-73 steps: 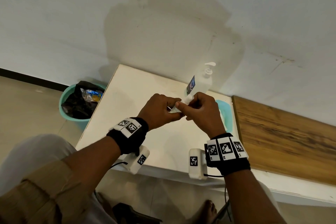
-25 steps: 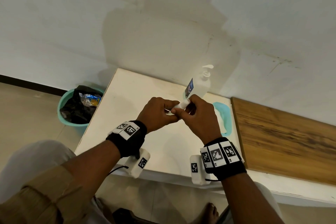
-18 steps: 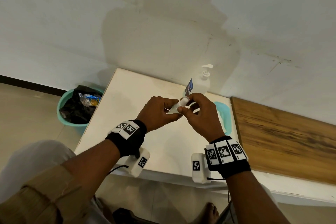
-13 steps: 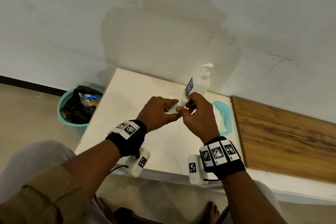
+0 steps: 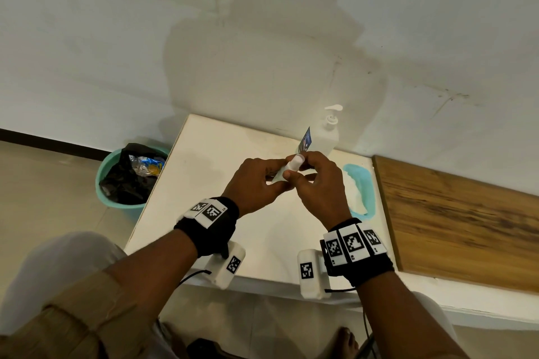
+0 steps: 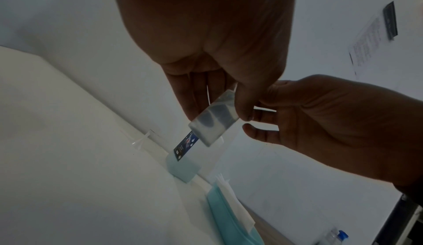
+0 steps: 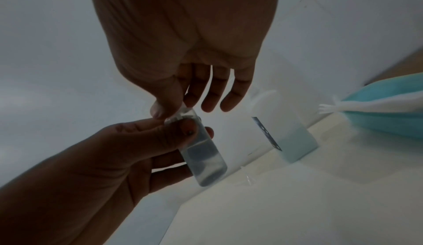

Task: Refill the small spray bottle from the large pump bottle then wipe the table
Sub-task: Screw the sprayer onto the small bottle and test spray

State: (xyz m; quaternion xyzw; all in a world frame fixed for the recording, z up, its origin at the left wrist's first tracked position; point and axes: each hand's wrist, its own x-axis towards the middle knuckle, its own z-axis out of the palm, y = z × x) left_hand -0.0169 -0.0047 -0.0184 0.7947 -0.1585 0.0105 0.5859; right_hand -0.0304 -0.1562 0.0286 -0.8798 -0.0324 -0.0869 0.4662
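Observation:
The small spray bottle [image 5: 292, 165] is clear with a white top and slants above the white table [image 5: 210, 160]. My left hand [image 5: 274, 176] grips its body [image 6: 214, 122], which holds some clear liquid [image 7: 204, 160]. My right hand [image 5: 295, 168] pinches the bottle's top between thumb and forefinger [image 7: 177, 112]; its other fingers are spread. The large pump bottle [image 5: 325, 135] stands upright by the wall just behind my hands, with pale blue liquid low inside [image 7: 297, 144] and a dark label [image 6: 185, 145].
A teal cloth with white tissue on it [image 5: 358, 189] lies right of my hands. A small clear cap [image 7: 246, 178] lies on the table by the wall. A teal bin with a black bag [image 5: 128, 178] stands left of the table; a wooden board [image 5: 460, 224] adjoins it on the right.
My right hand has turned back and forth at the bottle's top while the left hand kept hold of the body. The bottle stays in about the same place.

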